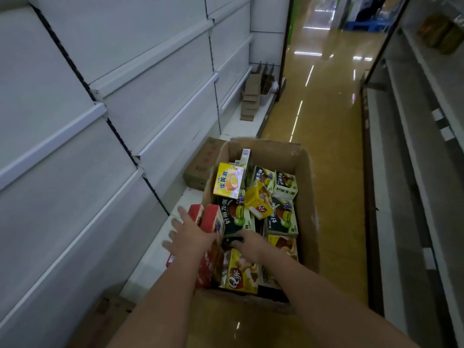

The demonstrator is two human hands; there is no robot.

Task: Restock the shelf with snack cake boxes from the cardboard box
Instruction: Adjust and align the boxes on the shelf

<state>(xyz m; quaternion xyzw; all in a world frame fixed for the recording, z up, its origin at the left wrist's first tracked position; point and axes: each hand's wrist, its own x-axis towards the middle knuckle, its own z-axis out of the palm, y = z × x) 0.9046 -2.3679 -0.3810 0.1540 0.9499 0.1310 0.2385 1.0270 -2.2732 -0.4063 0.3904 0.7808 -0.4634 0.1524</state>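
Reaching into the cardboard box (pixel 305 197) beside the bottom shelf (pixel 150 257), the left hand (pixel 187 237) spreads wide against red snack cake boxes (pixel 209 219) while the right hand (pixel 251 243) digs between packs, its grip hidden.

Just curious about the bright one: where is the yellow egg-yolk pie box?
In the head view, the yellow box sits at the cardboard box's far left, atop green boxes.

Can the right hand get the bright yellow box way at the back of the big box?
Probably yes. The yellow box lies on top of the pile in the open cardboard box, nothing covering it. The right hand is low among nearer boxes and must stretch forward.
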